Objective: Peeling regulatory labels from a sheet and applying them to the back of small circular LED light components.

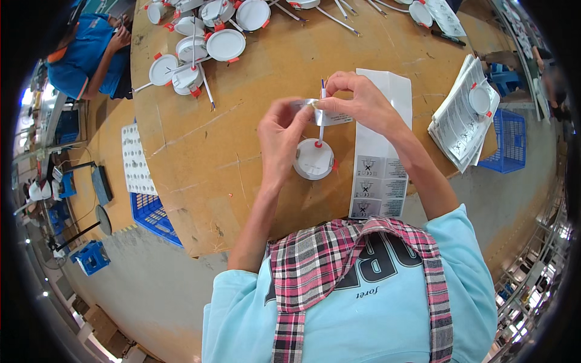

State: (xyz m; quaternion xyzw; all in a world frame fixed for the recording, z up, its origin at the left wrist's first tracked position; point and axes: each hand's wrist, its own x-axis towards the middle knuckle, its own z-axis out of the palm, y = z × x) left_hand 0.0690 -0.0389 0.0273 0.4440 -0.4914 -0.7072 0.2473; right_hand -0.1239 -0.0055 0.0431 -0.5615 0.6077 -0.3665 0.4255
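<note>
A round white downlight [313, 162] with red clips lies on the brown table in front of me. Its white cable [321, 134] runs away from me, ending in bare coloured wires beyond my fingers. Around that cable sits a small silver-grey label [339, 115], pinched from both sides. My left hand [280, 136] grips the label's left end between thumb and fingertips. From the right, my right hand [366, 103] pinches it by the cable. Just right of the downlight is a long label sheet [380, 187], its far part blank and its near part printed with grey labels.
Many more downlights [226, 45] with cables crowd the table's far left. A stack of label sheets [457, 127] at the right carries one downlight [480, 100]. A black marker [448, 37] lies far right. Blue crates [508, 142] flank the table. A person in blue [85, 54] works at left.
</note>
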